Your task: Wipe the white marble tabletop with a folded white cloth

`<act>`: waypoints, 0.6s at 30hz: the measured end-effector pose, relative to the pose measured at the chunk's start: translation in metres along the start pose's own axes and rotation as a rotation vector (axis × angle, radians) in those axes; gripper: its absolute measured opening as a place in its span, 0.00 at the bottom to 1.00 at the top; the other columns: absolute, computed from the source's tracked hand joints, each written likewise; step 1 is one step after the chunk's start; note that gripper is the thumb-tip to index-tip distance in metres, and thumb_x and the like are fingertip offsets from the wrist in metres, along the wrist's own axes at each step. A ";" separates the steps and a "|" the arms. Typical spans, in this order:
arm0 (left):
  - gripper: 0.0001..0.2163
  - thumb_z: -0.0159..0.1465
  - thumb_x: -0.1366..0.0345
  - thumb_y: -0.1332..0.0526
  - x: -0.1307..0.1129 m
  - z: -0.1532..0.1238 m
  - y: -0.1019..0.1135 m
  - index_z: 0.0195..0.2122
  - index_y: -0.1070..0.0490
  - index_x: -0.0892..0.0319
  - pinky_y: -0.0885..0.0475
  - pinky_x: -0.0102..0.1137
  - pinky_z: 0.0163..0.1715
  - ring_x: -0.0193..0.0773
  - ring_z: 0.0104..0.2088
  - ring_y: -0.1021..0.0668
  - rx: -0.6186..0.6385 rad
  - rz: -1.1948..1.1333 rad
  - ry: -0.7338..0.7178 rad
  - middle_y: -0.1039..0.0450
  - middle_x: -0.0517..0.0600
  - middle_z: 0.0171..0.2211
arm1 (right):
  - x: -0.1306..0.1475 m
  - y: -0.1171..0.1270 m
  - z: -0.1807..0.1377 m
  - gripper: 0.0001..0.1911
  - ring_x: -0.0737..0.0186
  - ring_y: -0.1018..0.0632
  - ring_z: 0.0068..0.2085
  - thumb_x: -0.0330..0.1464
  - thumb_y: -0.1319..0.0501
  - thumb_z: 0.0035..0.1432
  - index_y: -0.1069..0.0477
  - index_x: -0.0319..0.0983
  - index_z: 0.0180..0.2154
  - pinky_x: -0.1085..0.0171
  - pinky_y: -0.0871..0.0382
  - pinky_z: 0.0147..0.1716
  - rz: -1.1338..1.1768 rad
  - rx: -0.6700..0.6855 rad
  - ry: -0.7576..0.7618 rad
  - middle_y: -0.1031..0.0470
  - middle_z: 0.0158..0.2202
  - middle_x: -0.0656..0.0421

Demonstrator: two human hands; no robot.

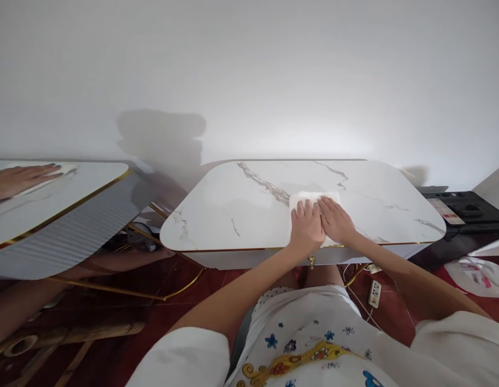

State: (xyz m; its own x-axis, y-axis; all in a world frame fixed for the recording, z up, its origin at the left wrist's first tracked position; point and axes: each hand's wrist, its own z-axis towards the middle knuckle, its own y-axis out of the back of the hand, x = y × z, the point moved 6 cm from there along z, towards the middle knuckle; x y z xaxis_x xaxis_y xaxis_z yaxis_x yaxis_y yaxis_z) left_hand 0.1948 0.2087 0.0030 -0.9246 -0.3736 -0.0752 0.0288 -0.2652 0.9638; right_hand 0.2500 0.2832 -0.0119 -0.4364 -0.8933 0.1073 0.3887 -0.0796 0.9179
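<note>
White flower-printed fabric shirt (301, 328): closest to the viewer.
Oblong white marble-patterned bench with gold trim (217, 209): beyond the shirt, its top hard and smooth-looking.
Bare left hand (306, 228): palm down on a square-cornered, thin white wipe (311, 195), fingers slightly apart.
Bare right hand (337, 219): just to the right, touching the left hand, fingers together and flat, not clamped on anything.
Wipe: on the bench, near the middle, under both hands; cloth or paper, cannot tell. Probably light, soft and floppy, sliding readily, bunching if pushed.
Best hold: likely flat pressure, or a pinch at the uncovered far-right corner.
Plain pale wall (273, 80): behind the bench.
</note>
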 end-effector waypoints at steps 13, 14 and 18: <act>0.21 0.67 0.65 0.54 -0.012 0.072 -0.012 0.61 0.40 0.61 0.41 0.47 0.57 0.55 0.62 0.40 -0.051 -0.098 -0.043 0.39 0.59 0.61 | -0.060 -0.008 0.050 0.27 0.51 0.39 0.65 0.33 0.61 0.66 0.40 0.30 0.61 0.52 0.44 0.63 -0.011 0.088 -0.078 0.39 0.64 0.47; 0.21 0.67 0.65 0.55 -0.010 0.078 -0.013 0.61 0.40 0.60 0.41 0.46 0.57 0.54 0.62 0.40 -0.053 -0.102 -0.037 0.39 0.58 0.61 | -0.062 -0.010 0.056 0.27 0.51 0.39 0.65 0.33 0.60 0.66 0.40 0.30 0.61 0.52 0.44 0.63 -0.004 0.087 -0.078 0.39 0.64 0.48; 0.21 0.67 0.65 0.54 -0.003 0.097 -0.018 0.60 0.39 0.62 0.41 0.46 0.57 0.54 0.62 0.40 -0.077 -0.108 -0.017 0.39 0.59 0.61 | -0.070 -0.016 0.077 0.27 0.52 0.40 0.66 0.33 0.60 0.67 0.40 0.33 0.62 0.51 0.44 0.64 0.028 0.092 -0.064 0.39 0.65 0.50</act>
State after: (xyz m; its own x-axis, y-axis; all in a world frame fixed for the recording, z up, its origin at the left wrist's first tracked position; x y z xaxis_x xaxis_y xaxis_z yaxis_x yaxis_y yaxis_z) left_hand 0.1599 0.3006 0.0103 -0.9302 -0.3242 -0.1722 -0.0425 -0.3709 0.9277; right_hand 0.2115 0.3812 -0.0050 -0.4782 -0.8645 0.1551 0.3266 -0.0111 0.9451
